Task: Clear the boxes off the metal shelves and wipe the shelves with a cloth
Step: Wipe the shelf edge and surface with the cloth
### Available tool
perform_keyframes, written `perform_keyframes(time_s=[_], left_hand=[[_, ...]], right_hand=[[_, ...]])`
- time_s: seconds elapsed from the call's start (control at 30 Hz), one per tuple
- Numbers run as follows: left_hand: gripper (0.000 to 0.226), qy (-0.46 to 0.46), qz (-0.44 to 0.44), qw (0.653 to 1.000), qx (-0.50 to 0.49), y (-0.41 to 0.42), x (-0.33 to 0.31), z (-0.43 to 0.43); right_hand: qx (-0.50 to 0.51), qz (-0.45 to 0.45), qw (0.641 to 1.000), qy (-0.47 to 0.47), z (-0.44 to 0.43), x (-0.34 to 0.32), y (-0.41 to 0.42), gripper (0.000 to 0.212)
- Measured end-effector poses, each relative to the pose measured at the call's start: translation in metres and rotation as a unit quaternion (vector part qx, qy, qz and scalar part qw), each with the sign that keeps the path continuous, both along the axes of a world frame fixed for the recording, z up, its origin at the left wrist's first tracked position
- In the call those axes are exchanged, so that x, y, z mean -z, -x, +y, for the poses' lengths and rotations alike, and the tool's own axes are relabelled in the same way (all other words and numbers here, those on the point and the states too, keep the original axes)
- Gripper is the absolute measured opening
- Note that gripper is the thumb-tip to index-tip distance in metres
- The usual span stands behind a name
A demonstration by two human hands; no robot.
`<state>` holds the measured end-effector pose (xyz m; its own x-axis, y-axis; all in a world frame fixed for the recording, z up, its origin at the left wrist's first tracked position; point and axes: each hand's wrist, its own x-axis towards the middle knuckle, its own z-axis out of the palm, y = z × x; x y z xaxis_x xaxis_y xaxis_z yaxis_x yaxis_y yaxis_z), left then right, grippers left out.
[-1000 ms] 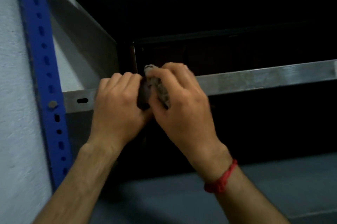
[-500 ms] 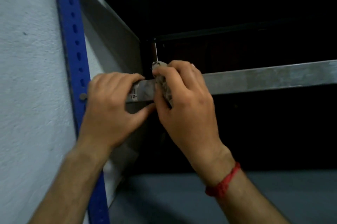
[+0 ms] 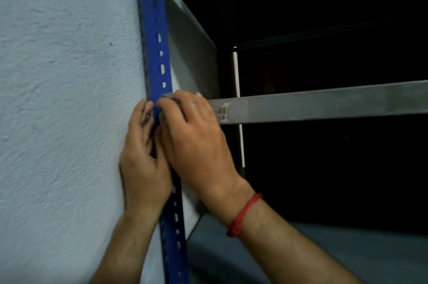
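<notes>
Where the grey shelf beam (image 3: 324,103) meets the blue upright (image 3: 157,29) at centre frame, the right hand (image 3: 196,140) curls over a mostly hidden cloth (image 3: 162,119), pressing it into that corner. The left hand (image 3: 141,156) lays straight fingers along the upright's outer edge, tight against the white wall (image 3: 58,98). The 2 hands touch. Dark open space fills the right of the frame.

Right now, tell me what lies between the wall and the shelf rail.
The blue post, in the head view. The left hand rests on its side toward the wall; the right hand holds a cloth where rail meets post.
</notes>
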<state>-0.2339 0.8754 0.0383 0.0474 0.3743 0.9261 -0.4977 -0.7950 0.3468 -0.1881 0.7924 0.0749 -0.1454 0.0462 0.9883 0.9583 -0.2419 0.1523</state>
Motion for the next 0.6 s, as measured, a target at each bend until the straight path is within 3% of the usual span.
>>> perform_keyframes(time_s=[0.2,0.37,0.47,0.6], left_hand=[[0.045,0.090,-0.016,0.994,-0.064,0.001,0.011,-0.021],[0.060,0.206,0.025,0.978,-0.003,0.011,0.071,-0.036],[0.072,0.249,0.123,0.955,-0.105,0.015,0.136,-0.045],[0.071,0.293,0.306,0.905,-0.016,0.021,0.176,-0.047]], right_hand=[[-0.016,-0.065,0.998,0.013,0.003,-0.023,-0.003,0.029],[0.030,-0.091,0.994,0.059,0.020,-0.036,-0.008,0.017],[0.029,-0.100,0.993,0.061,0.018,-0.036,-0.009,0.016],[0.042,-0.118,0.990,0.058,0.018,-0.036,-0.008,0.015]])
